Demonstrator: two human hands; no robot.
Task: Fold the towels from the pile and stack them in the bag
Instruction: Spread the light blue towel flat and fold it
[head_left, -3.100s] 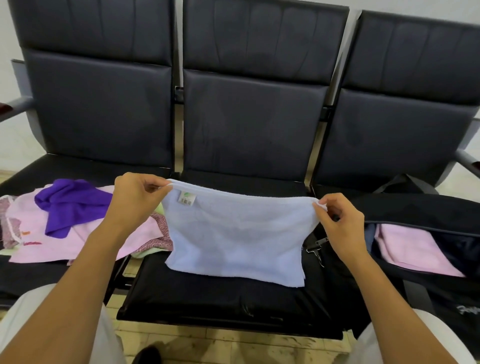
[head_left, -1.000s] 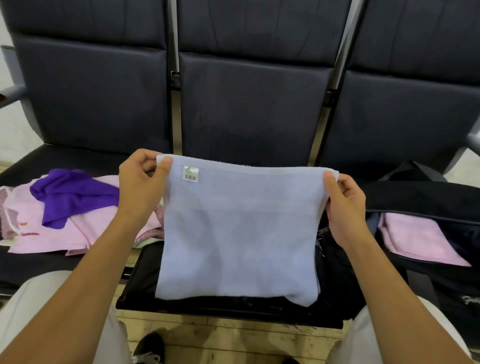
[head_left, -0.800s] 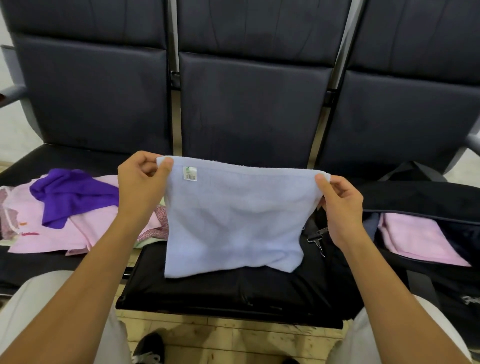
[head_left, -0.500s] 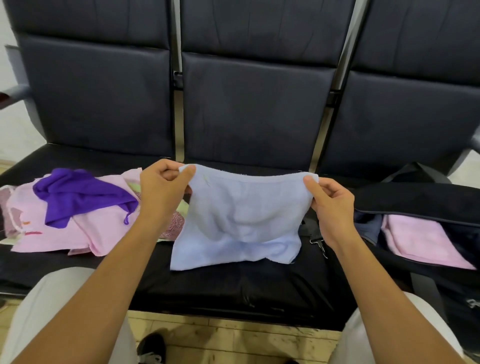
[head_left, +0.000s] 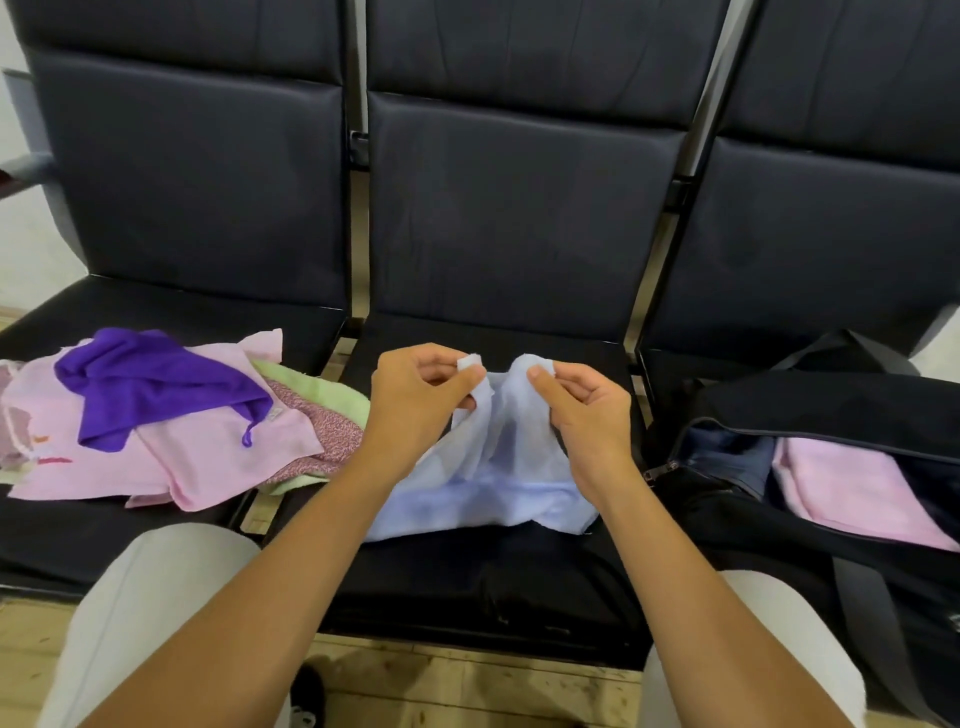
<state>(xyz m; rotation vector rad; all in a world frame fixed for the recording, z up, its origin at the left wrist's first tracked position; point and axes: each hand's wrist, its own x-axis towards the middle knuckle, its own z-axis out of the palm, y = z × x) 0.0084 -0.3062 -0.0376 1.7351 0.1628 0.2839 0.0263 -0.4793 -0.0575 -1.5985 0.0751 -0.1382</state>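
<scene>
Left hand and right hand each pinch a top corner of the blue towel, corners nearly together; it sags onto the middle seat. Towel pile at 9 o'clock, open bag with a pink towel inside at 3 o'clock.

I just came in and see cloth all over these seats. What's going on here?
A person is folding a light blue towel on the middle seat. The left hand and right hand each pinch a top corner, with the corners close together and the rest of the towel sagging onto the seat. A pile of unfolded towels lies on the left seat. The open black bag on the right holds a folded pink towel.
</scene>
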